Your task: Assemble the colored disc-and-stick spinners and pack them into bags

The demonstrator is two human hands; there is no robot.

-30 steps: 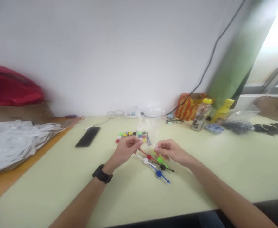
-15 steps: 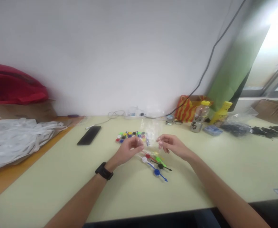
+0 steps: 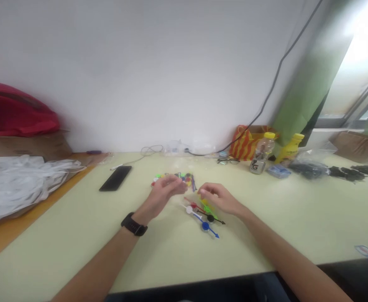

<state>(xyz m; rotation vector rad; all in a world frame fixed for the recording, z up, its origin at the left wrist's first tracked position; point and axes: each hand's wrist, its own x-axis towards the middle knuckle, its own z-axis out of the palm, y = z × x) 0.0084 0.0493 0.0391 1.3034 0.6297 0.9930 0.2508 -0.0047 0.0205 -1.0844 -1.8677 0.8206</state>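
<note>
My left hand [image 3: 167, 189], with a black watch [image 3: 134, 224] at its wrist, is over the near side of a pile of small coloured plastic pieces [image 3: 188, 179]. Its fingers are pressed together; anything in them is too blurred to make out. My right hand [image 3: 220, 196] is curled, thumb close to the index finger, and its contents cannot be made out either. Below the hands lie several arrow spinners: a blue spinner [image 3: 205, 226], a black spinner [image 3: 211, 218], a white spinner [image 3: 189, 209], a red spinner [image 3: 193, 205] and a green spinner [image 3: 206, 208], with a yellow one partly hidden.
A phone [image 3: 115, 178] lies left, beyond it white fabric strips [image 3: 23, 180]. At the back are a power strip [image 3: 173, 150], glasses [image 3: 228, 161] and a striped bag [image 3: 242, 144]. A clear bottle [image 3: 262, 154], yellow bottle [image 3: 291, 149] and bagged dark items [image 3: 309, 168] stand right.
The clear plastic film seen behind and between the hands has become hardly visible. My right hand has moved slightly left and my left hand slightly up and left. The view has shifted a little.
</note>
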